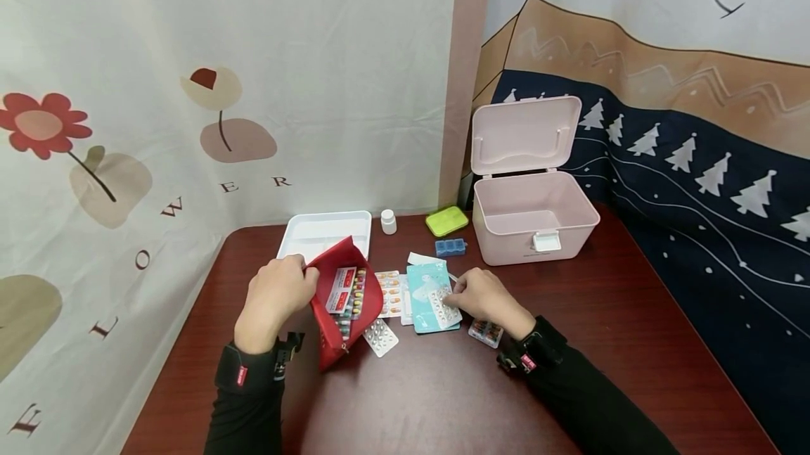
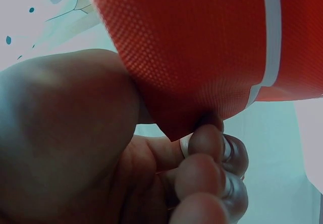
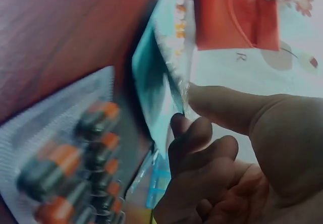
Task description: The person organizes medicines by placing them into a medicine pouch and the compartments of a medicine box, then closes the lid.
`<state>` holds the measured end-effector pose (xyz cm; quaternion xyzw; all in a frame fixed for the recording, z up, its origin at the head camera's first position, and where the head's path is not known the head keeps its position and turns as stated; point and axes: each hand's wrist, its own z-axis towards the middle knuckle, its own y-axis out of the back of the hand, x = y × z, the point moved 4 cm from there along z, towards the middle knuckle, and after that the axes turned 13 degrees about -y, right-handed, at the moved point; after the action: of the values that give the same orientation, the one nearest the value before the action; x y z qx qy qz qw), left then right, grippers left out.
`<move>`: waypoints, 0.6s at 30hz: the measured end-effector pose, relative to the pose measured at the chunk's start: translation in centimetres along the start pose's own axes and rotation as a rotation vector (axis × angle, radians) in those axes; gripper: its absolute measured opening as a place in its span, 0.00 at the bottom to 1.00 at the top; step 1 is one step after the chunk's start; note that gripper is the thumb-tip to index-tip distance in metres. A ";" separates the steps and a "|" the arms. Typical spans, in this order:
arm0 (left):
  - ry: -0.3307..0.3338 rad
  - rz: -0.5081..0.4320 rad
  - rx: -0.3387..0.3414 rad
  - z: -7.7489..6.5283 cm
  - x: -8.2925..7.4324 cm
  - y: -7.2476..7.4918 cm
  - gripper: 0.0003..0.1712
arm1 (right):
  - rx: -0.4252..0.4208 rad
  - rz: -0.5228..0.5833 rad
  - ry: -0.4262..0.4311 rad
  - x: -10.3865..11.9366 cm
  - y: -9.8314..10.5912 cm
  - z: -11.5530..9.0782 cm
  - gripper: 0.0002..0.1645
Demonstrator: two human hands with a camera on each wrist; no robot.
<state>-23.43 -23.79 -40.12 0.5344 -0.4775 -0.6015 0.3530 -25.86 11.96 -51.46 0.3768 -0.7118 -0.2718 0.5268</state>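
My left hand [image 1: 276, 298] pinches the upper corner of a red zip pouch [image 1: 329, 346], its mouth gaping. Inside the pouch lie a red-and-white box [image 1: 342, 290] and blister packs of colored capsules [image 1: 358, 295]. In the left wrist view the thumb and fingertips close on the red fabric [image 2: 166, 57]. With thumb and index finger, my right hand [image 1: 486, 297] pinches the edge of a round-pill blister pack [image 1: 444, 310] over a teal packet [image 1: 422, 286]. Near that wrist lies a blister pack of orange-and-dark capsules [image 3: 55, 163]. The hand hides part of the pinched edge.
An opened pink box [image 1: 525, 209] stands at the back right. Beside it are a blue pill case [image 1: 450, 247] and a green case [image 1: 446, 221]. A white bottle [image 1: 389, 222] and white tray [image 1: 329, 224] stand behind. More blister packs [image 1: 389, 292] lie between the hands.
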 end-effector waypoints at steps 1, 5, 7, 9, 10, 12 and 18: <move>0.000 0.001 0.000 0.0 0.0 0.0 0.22 | 0.013 0.013 0.004 -0.1 0.2 0.1 0.18; 0.001 -0.001 0.001 0.0 0.0 -0.1 0.22 | 0.066 0.072 0.036 -0.1 0.7 0.1 0.15; 0.002 -0.001 0.000 0.0 0.0 -0.1 0.22 | 0.091 0.094 0.054 0.0 1.0 0.0 0.13; 0.004 -0.002 0.000 0.0 0.0 -0.1 0.22 | 0.109 0.109 0.067 0.1 1.3 -0.1 0.12; 0.006 -0.002 -0.001 -0.1 0.0 -0.1 0.22 | 0.113 0.113 0.070 0.2 1.4 -0.1 0.12; 0.010 -0.002 0.000 -0.1 0.0 -0.1 0.22 | 0.122 0.123 0.072 0.5 1.6 -0.2 0.11; 0.007 -0.004 0.000 -0.1 0.1 -0.1 0.23 | 0.093 0.158 0.093 2.0 2.0 -0.7 0.13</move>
<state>-23.38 -23.82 -40.26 0.5375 -0.4754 -0.6000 0.3535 -26.03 11.48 -48.60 0.3558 -0.7259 -0.1779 0.5611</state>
